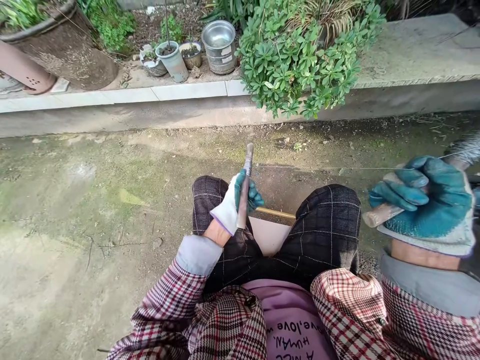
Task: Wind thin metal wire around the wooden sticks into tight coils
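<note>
My left hand (230, 204), in a white and teal work glove, is closed around a short wooden stick (243, 197) above my left knee. Thin wire or string is wound around the stick's upper part. At the right edge, my right hand (438, 195) wears the same kind of glove and grips a thicker wooden stick (380, 215). Behind that hand, a blurred bundle of wound wire or string (467, 150) is partly cut off by the frame. A thin taut strand (318, 168) stretches between the two sticks.
My checked knees (330, 215) are apart, with a pale seat (270, 235) and a yellowish rod (275, 213) between them. Ahead, a low tiled ledge (187, 91) carries several pots, a metal pot (219, 50) and a leafy shrub (296, 65). Mossy concrete (112, 200) lies around.
</note>
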`<state>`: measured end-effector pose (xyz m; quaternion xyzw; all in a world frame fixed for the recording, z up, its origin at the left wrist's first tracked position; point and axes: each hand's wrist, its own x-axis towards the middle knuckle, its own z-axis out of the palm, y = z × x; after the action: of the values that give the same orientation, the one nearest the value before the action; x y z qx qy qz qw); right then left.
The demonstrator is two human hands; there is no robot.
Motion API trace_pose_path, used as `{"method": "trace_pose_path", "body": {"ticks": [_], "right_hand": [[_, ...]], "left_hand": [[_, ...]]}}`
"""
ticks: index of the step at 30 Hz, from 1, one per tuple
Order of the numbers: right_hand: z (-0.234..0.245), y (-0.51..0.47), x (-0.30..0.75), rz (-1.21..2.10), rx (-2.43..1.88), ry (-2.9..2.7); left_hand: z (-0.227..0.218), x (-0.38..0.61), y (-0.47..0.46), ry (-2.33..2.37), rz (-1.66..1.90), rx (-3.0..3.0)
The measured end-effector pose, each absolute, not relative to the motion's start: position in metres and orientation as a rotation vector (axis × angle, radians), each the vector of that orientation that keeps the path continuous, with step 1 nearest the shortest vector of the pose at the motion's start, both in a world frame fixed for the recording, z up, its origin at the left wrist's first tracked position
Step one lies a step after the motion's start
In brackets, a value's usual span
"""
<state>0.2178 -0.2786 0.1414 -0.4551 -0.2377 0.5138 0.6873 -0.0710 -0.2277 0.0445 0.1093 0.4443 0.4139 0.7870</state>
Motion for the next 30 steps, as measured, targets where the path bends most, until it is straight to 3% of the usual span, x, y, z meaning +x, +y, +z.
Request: {"method": "trace_pose_path", "body": {"ticks": [6, 13, 20, 30], "right_hand": [[0.145, -0.274, 0.233, 1.135, -1.045, -0.527], [0.144, -0.290, 0.248, 1.002, -1.110, -0.534], [0.151, -0.314, 0.256, 0.953, -1.154, -0.525], [0.119, -0.301, 0.288, 0.856, -1.162, -0.283]], "left_hand": [[0.044, -0.088, -0.214, 0.905, 0.862, 0.317], [0.031, -0.053, -0.189, 1.264, 1.033, 0.645], [0.038, -0.052, -0.187, 1.110, 1.010, 0.521], [0.047, -0.073, -0.187, 0.965, 0.883, 0.368]]}}
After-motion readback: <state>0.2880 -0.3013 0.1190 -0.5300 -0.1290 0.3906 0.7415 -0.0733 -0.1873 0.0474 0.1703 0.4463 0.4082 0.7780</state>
